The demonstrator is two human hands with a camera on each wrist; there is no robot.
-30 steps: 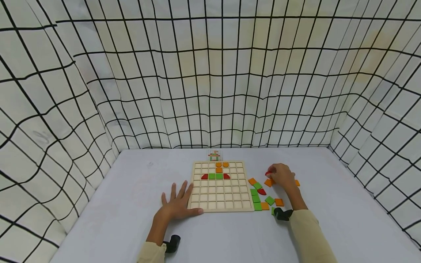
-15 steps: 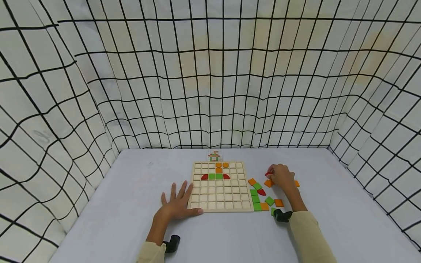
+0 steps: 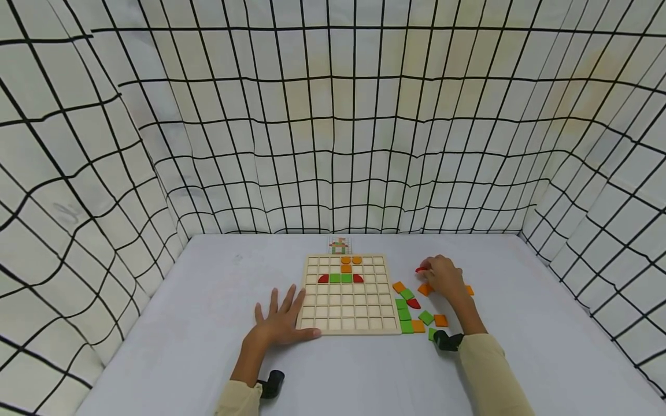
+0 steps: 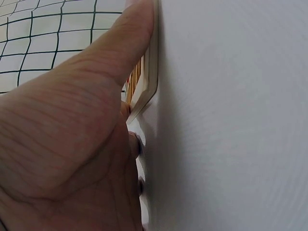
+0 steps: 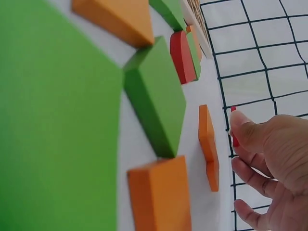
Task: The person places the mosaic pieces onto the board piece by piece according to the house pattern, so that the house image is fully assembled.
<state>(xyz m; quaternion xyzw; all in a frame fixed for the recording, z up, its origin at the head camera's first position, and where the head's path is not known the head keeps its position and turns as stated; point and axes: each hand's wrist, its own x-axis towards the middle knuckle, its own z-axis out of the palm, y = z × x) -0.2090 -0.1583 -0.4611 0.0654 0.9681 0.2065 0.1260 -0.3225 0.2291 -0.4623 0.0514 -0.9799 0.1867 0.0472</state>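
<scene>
A wooden grid board [image 3: 348, 312] lies on the white table. Orange round pieces [image 3: 351, 260], an orange square [image 3: 346, 268], green squares [image 3: 340, 278] and red quarter-round pieces [image 3: 324, 279] sit in its upper cells. My left hand [image 3: 281, 326] is spread at the board's left front corner, its thumb [image 4: 120, 43] along the near edge. To the right of the board, my right hand [image 3: 444, 277] pinches a red piece [image 3: 420, 270] between thumb and fingers, raised off the table in the right wrist view. Most of that piece is hidden by the thumb.
Loose green squares [image 3: 403, 315], orange squares [image 3: 440, 320] and a red quarter-round piece [image 3: 414, 303] lie between the board and my right forearm. A small pattern card [image 3: 340, 245] lies behind the board. White walls with black netting [image 3: 354, 144] surround the table.
My right hand, holding the red piece, has shifted slightly left and away from me. The left hand and the pieces on the board stay as they were.
</scene>
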